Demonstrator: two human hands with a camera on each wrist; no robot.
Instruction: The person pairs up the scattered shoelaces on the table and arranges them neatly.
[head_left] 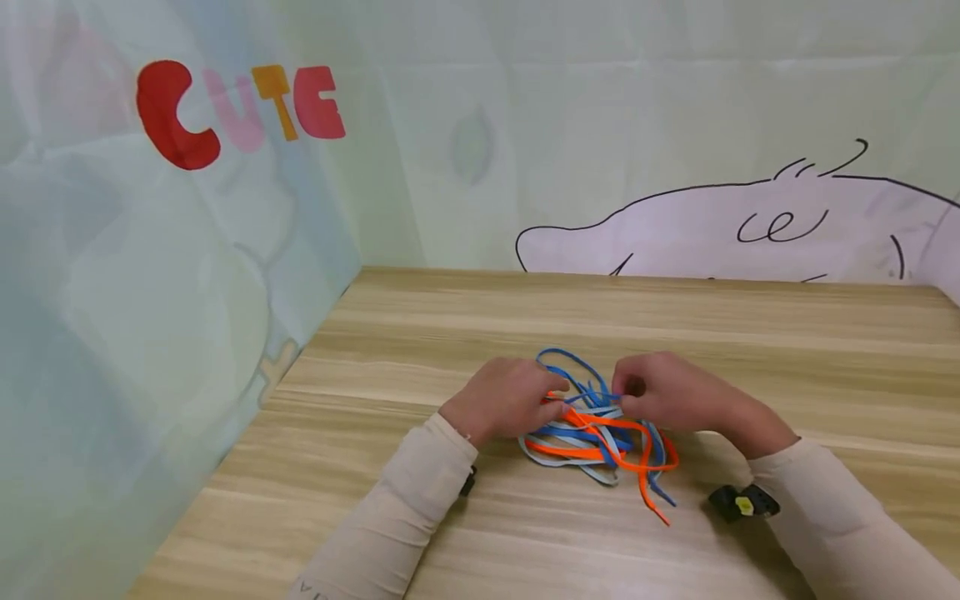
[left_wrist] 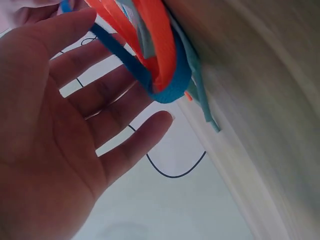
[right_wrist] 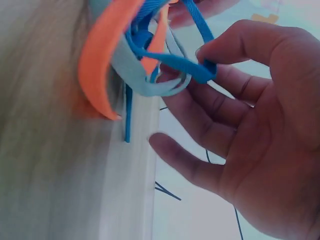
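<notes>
A tangled pile of flat shoelaces in blue, orange (head_left: 660,425) and pale grey-blue lies on the wooden table. My right hand (head_left: 671,392) pinches a blue shoelace (right_wrist: 180,62) between thumb and fingertips at the pile's right side, pulling up a small loop. At the left side, my left hand (head_left: 513,396) reaches over the laces with thumb and index finger apart. Its fingers (left_wrist: 127,142) spread loosely beside the hanging loops in the left wrist view, and a blue strand (left_wrist: 115,47) runs past the thumb tip.
The wood-grain table (head_left: 375,333) meets a printed backdrop (head_left: 450,167) at the back and left. A lace loop (head_left: 566,352) extends behind the pile, and tipped lace ends (head_left: 660,512) point toward the front. A small black device (head_left: 742,502) sits at the right wrist.
</notes>
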